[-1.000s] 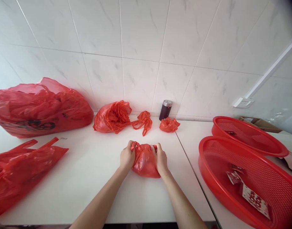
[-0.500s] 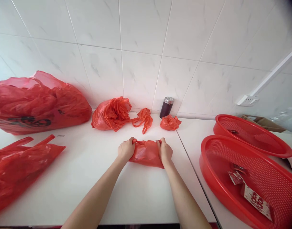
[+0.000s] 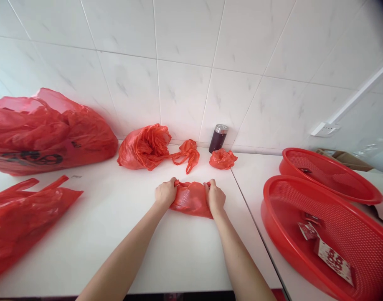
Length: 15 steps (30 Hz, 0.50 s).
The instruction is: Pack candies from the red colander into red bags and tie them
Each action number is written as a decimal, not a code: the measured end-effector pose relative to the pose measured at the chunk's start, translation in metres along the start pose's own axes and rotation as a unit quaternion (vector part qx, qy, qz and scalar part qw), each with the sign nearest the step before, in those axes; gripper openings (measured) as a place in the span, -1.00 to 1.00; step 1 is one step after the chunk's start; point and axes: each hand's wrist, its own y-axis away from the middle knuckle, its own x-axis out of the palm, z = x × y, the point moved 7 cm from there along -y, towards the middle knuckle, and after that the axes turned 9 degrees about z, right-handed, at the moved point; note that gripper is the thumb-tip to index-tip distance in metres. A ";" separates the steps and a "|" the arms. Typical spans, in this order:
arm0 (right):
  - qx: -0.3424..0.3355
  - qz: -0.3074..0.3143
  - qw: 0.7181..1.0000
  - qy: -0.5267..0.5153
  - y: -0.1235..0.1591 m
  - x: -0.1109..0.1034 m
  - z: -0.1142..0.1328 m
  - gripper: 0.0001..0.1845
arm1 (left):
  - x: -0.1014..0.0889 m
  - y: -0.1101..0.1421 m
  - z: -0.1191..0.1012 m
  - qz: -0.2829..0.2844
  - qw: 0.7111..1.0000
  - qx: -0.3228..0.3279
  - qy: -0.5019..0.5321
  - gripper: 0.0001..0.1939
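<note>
A small red plastic bag point(image 3: 192, 200) lies on the white table between my hands. My left hand point(image 3: 166, 192) is closed on its upper left corner, and my right hand point(image 3: 216, 197) grips the upper right corner. The bag is stretched flat between them; what it holds, if anything, cannot be made out. Just beyond it are a loose red bag with handles point(image 3: 187, 154) and a crumpled red bag point(image 3: 223, 159). A bunched, bulky red bag point(image 3: 128, 152) sits to their left.
A dark flask point(image 3: 218, 139) stands by the tiled wall. On the left are a large full red bag point(image 3: 84, 133) and a flatter red bag point(image 3: 28, 221). At right, a red mesh basket point(image 3: 272, 217) holds several printed packets point(image 3: 333, 259); another red basket point(image 3: 335, 173) lies behind it.
The view has shifted slightly. Both hands keep hold of the small bag's corners, and its surface has creased a little differently.
</note>
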 end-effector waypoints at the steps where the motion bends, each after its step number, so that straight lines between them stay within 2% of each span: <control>1: -0.002 -0.001 1.000 0.000 0.000 0.000 0.000 -0.81 | 0.000 0.000 0.000 -0.002 1.000 0.001 0.000 -0.63; 9: -0.004 -0.025 0.999 -0.025 -0.002 0.002 -0.003 -0.81 | -0.004 0.009 0.007 -0.029 0.999 0.001 0.031 -0.67; 15: -0.008 -0.072 0.995 -0.066 0.000 -0.001 -0.008 -0.75 | -0.007 0.028 0.021 -0.069 0.988 -0.012 0.137 -0.69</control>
